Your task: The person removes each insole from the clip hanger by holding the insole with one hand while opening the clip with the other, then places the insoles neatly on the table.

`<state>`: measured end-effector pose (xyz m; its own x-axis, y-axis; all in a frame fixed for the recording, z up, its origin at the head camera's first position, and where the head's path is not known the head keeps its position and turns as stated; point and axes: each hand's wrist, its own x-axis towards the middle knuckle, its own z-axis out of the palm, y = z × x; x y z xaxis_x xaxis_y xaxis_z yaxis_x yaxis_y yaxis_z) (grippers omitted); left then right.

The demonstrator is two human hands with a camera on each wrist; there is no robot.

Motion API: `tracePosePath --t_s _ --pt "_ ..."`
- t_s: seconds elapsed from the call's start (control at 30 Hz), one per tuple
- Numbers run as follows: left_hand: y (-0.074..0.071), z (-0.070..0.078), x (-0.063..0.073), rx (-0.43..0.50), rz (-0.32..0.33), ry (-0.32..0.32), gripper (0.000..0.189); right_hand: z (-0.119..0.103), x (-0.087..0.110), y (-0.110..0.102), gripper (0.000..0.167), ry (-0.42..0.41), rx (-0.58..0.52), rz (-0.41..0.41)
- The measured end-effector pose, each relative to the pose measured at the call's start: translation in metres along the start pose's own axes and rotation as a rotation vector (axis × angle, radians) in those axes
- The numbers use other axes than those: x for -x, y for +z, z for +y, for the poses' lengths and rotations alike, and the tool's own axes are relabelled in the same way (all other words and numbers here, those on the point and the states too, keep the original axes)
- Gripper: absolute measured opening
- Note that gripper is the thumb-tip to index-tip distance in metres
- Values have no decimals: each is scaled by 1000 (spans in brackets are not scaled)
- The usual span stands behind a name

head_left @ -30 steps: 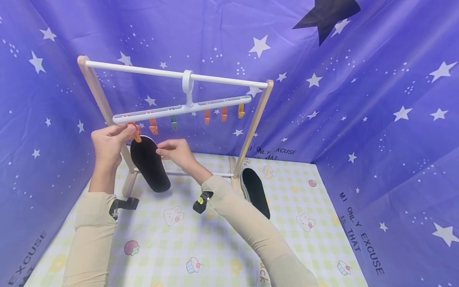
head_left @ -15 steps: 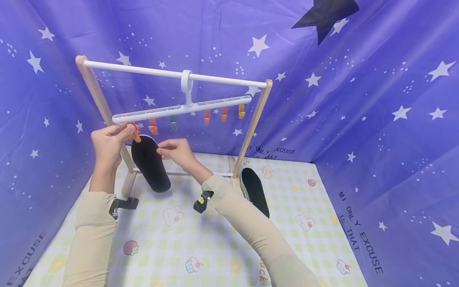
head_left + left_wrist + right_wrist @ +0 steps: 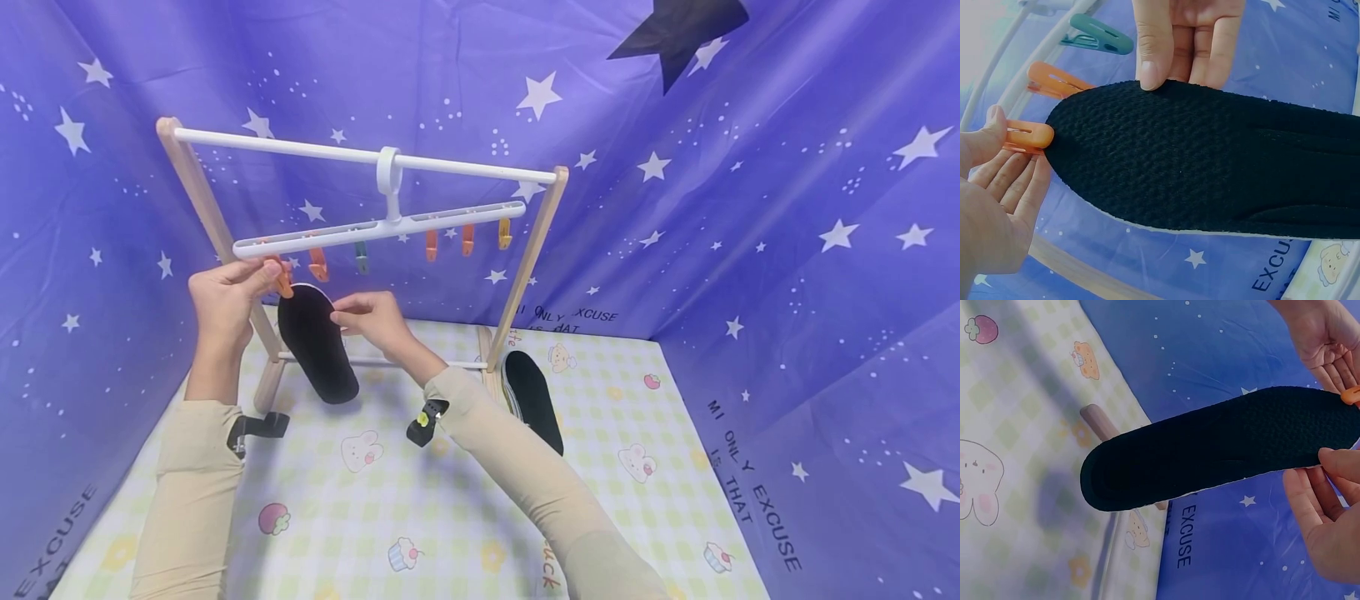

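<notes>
A black shoe insole [image 3: 317, 346] hangs at a slant below the left end of a white clip hanger [image 3: 442, 220]. My left hand [image 3: 223, 302] pinches an orange clothes peg [image 3: 1034, 134], whose tip sits at the insole's upper end; whether it bites fully cannot be told. With thumb and fingers my right hand [image 3: 378, 323] pinches the insole's right edge near the top. The insole's textured face shows in the left wrist view, with a pale rim along one edge. Other pegs hang from the hanger: orange, a green peg [image 3: 362, 257] and a yellow peg [image 3: 505, 233].
The hanger hooks over the white top rod [image 3: 300, 147] of a wooden-sided rack [image 3: 528, 267]. A second dark insole [image 3: 534, 400] lies at the rack's right foot on the checked cloth [image 3: 450, 533]. Purple starry curtains [image 3: 750, 208] enclose the back and sides.
The insole has shifted very slightly to the right with my right hand. My left hand stays at the orange peg, its hold unchanged.
</notes>
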<state>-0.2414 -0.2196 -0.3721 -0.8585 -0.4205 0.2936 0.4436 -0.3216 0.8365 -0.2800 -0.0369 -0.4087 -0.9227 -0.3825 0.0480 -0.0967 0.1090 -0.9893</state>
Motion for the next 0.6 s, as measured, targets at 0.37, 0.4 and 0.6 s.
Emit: tracePosePath --t_s 0.37,0.4,0.6 --pt "1 0 0 11 8 -17 11 3 3 -8 18 11 -14 2" --pt "1 0 0 20 10 -18 11 4 4 -9 18 12 -17 3" --pt "2 -1 -2 49 34 -18 16 5 6 -19 20 17 -33 9"
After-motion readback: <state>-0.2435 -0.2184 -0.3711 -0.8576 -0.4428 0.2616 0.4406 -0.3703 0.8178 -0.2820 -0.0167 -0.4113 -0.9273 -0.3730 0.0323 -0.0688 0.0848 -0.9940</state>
